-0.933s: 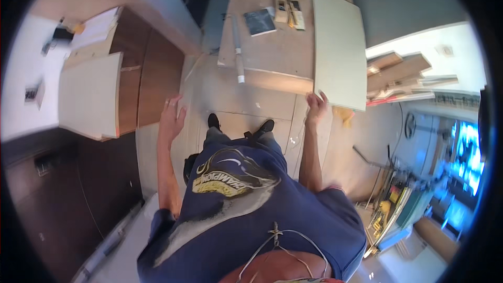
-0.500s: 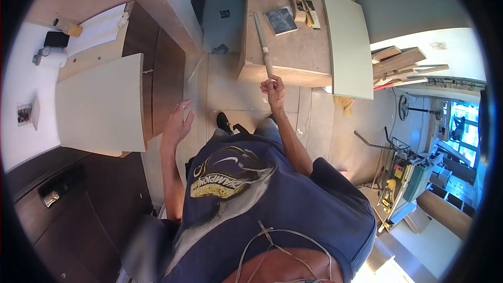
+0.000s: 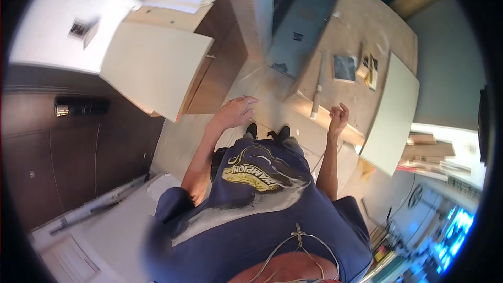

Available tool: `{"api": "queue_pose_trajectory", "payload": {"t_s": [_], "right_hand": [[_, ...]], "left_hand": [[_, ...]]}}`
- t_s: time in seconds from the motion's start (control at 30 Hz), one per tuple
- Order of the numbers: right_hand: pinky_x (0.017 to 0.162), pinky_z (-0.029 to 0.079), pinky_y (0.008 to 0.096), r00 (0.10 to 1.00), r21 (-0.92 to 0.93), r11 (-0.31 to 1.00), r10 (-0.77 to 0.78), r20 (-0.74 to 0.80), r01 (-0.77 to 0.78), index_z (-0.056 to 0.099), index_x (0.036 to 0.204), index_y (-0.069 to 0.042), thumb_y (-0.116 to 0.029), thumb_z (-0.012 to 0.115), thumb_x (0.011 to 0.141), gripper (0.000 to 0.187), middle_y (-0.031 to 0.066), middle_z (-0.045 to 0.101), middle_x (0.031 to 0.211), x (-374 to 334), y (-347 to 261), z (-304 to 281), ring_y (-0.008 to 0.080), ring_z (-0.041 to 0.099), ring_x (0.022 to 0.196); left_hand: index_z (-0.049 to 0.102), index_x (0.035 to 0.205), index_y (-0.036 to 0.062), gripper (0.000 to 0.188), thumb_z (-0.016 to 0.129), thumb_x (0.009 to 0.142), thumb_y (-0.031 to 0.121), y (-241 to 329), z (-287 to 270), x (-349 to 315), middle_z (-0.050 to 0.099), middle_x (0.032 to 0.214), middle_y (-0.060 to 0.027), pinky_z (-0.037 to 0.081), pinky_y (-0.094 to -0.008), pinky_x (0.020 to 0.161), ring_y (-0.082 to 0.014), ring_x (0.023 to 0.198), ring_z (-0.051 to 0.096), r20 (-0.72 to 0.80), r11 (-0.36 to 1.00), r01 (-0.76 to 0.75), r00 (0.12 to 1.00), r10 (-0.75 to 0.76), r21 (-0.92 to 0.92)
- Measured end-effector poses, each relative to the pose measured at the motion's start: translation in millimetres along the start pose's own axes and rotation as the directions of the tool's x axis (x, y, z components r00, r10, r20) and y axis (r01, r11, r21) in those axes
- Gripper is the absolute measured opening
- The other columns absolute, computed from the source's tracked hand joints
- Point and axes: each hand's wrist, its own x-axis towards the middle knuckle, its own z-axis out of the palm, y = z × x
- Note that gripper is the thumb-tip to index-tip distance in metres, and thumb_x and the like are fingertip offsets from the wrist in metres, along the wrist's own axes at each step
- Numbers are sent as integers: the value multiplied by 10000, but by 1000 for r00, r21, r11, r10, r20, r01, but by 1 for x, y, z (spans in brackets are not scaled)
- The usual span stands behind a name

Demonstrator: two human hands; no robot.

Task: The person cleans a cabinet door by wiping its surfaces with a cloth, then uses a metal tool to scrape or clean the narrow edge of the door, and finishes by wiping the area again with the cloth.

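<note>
My left hand (image 3: 238, 111) hangs in the air to the left of the workbench, fingers loosely stretched and a ring on one of them. It holds nothing. My right hand (image 3: 339, 117) is raised near the front edge of the wooden bench (image 3: 361, 36), its fingers half curled and apart, with nothing in them. Just left of it, a long slim tool (image 3: 318, 86) with a pale handle lies on the bench, handle end at the front edge; its exact kind is unclear. A dark square sheet (image 3: 344, 68) and a yellowish wooden piece (image 3: 371, 72) lie farther back.
A pale panel (image 3: 393, 118) leans along the bench's right side. At left, another pale panel (image 3: 157, 60) fronts a brown cabinet (image 3: 222, 68). Stacked wood offcuts (image 3: 427, 149) lie at right, beyond the bench. A dark brown door panel (image 3: 73, 147) stands at far left.
My right hand has let go of the slim tool, which now rests on the bench. The view has turned, so the bench appears farther right and the left cabinet nearer the middle.
</note>
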Motion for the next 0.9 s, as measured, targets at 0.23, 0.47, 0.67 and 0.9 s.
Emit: {"api": "queue_pose_trajectory", "payload": {"t_s": [0.23, 0.47, 0.67, 0.9], "right_hand": [[714, 541, 258, 905, -4, 990, -130, 405, 144, 568, 1263, -49, -110, 600, 1003, 269, 88, 682, 953, 24, -5, 114, 130, 647, 823], [785, 534, 328, 533, 104, 914, -317, 785, 392, 591, 1279, -53, -197, 681, 941, 378, 110, 704, 981, -28, -140, 362, 195, 674, 854], [877, 515, 463, 397, 69, 730, -447, 802, 680, 619, 1216, -63, -293, 645, 888, 402, 152, 702, 1007, -61, -171, 522, 337, 674, 964], [970, 472, 488, 378, -234, 518, -190, 906, 823, 621, 1214, -53, -402, 703, 868, 498, 185, 626, 1221, -71, -184, 579, 346, 599, 1170]], "left_hand": [[602, 1302, 82, 359, 605, 981, 243, 18, -53, -42, 654, 1241, -170, 504, -451, 979, -365, 1134, 631, -438, 999, 16, 898, -37, -52], [591, 1311, 78, 456, 711, 893, 218, -33, -104, -81, 578, 1347, -182, 409, -502, 1082, -395, 1248, 546, -748, 966, 245, 655, -103, 82], [555, 1354, 78, 600, 785, 820, 222, -102, -93, -83, 536, 1400, -187, 338, -535, 1126, -391, 1328, 477, -690, 929, 272, 723, -25, 251], [559, 1370, 94, 627, 798, 828, 300, -102, -118, -88, 513, 1442, -175, 342, -528, 1131, -390, 1347, 465, -616, 958, 220, 785, -61, 185]]}}
